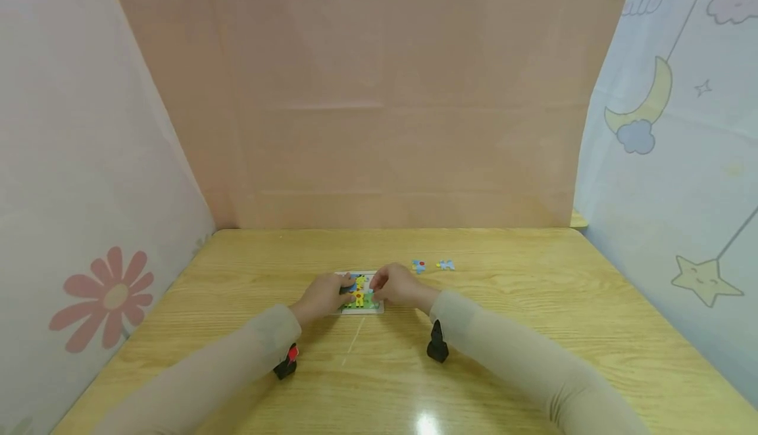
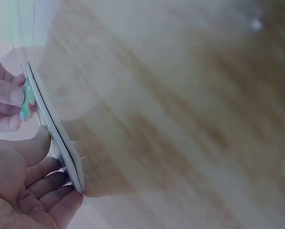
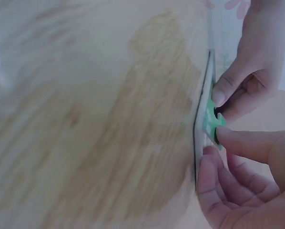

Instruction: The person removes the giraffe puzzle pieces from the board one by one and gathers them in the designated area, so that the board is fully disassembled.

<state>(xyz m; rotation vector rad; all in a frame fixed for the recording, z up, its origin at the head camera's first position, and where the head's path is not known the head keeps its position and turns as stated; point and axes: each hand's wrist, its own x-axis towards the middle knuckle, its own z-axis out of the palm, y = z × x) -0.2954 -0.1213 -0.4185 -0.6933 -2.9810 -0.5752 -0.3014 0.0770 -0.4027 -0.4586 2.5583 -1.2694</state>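
A small jigsaw puzzle board (image 1: 362,312) with a pale rim lies on the table, showing a yellow giraffe on green and blue. My left hand (image 1: 322,297) holds its left side, the thumb on top and the bent fingers at the board; that part of the picture is covered. At the right side, my right hand (image 1: 399,285) pinches a green puzzle piece (image 3: 220,122) between thumb and fingers. In the left wrist view this green piece (image 2: 27,101) stands tilted against the board, seen edge-on. Whether it sits in its place I cannot tell.
Two loose blue puzzle pieces lie beyond my right hand: one with a red spot (image 1: 419,266), the other with a yellow tip (image 1: 446,264). The wooden table (image 1: 521,257) meets a brown cloth (image 1: 379,126) behind and printed cloths at both sides.
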